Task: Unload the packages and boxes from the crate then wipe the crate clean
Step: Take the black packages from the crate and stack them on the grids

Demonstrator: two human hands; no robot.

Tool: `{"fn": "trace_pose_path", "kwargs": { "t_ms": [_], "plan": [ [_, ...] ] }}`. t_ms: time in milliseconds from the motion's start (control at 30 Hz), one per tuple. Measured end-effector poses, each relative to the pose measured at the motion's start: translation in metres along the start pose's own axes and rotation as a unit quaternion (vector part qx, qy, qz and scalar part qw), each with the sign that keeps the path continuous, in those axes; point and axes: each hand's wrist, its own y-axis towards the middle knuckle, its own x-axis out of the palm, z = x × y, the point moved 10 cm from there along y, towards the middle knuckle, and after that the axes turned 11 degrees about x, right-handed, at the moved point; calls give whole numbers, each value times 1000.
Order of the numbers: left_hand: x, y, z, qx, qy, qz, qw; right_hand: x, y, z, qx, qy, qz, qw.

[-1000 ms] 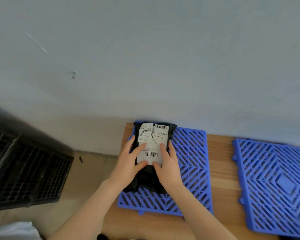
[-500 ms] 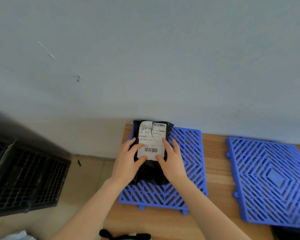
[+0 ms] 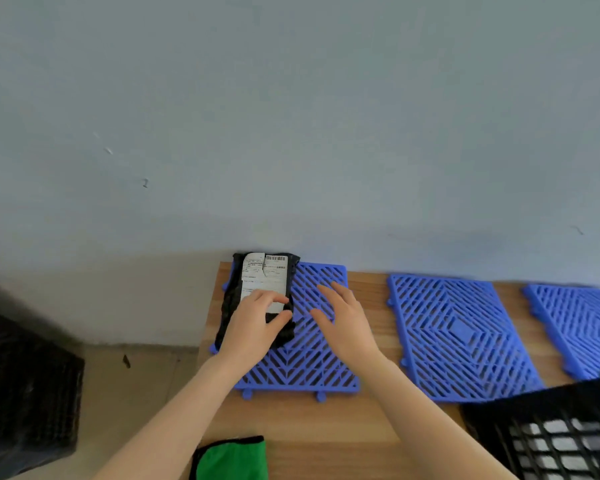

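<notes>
A black plastic package [image 3: 235, 306] with a white shipping label lies at the far left corner of a blue grid mat [image 3: 309, 368], up against the wall. My left hand [image 3: 253, 329] rests on the package's near end, fingers on the label and thumb at its right edge. Off the package, my right hand [image 3: 343, 320] hovers over the mat with its fingers spread and holds nothing. The black crate [image 3: 551, 434] shows at the lower right on the table; light shapes show through its lattice. A green cloth [image 3: 236, 459] with a black edge lies at the table's near edge.
The wooden table [image 3: 309, 424] stands against a grey wall. Two more blue grid mats [image 3: 458, 334] [image 3: 582, 323] lie to the right. Another dark crate [image 3: 25, 393] sits on the floor at the left.
My right hand has come off the package and moved right over the mat. The left hand stays on the package. The view has swung right, bringing the black crate and green cloth into sight.
</notes>
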Motion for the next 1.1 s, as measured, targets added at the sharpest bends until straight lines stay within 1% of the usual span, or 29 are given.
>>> {"fn": "trace_pose_path", "kwargs": {
  "t_ms": [200, 367, 533, 700, 767, 900, 1100],
  "plan": [
    [8, -6, 102, 62, 2, 12, 998, -84, -42, 7, -40, 11, 47, 998],
    [42, -19, 201, 110, -5, 18, 994, -169, -96, 45, -76, 10, 110, 991],
    [96, -47, 299, 161, 1, 30, 987, -250, -158, 123, -72, 0, 154, 985],
    [145, -68, 386, 209, -17, 39, 977, -309, -208, 212, -21, 10, 180, 983],
    [169, -73, 415, 223, -40, 15, 974, -328, -223, 241, 1, 7, 193, 981],
    [225, -77, 451, 226, -66, -77, 969, -362, -248, 289, 44, 11, 229, 972],
    [303, -87, 485, 242, -69, -202, 946, -394, -268, 349, 108, -15, 230, 967]
  ]
}}
